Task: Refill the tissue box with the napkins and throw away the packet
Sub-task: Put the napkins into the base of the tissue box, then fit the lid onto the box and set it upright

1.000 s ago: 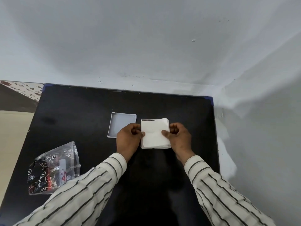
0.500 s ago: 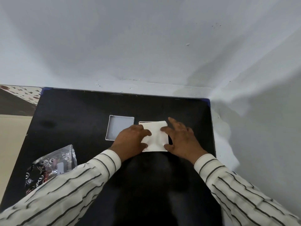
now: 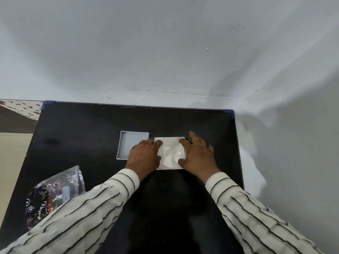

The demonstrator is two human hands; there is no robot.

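A person in a striped shirt presses both hands flat on a stack of white napkins point(image 3: 171, 153) that sits inside a square white tissue box point(image 3: 169, 168) on a black table point(image 3: 88, 123). The left hand point(image 3: 145, 154) lies with fingers straight, its fingertips on the stack's left edge and its palm partly over the near corner of the box's white lid point(image 3: 131, 143), which rests hollow side up just beside the box on the left. The right hand point(image 3: 198, 156) is spread wide, its thumb and one finger on the stack's right edge, the other fingers fanned over the table beyond the box. Neither hand grips anything. The crumpled clear packet point(image 3: 53, 195), printed in black and red, lies near the table's left edge, well apart from the box and partly hidden by the left sleeve point(image 3: 82, 213).
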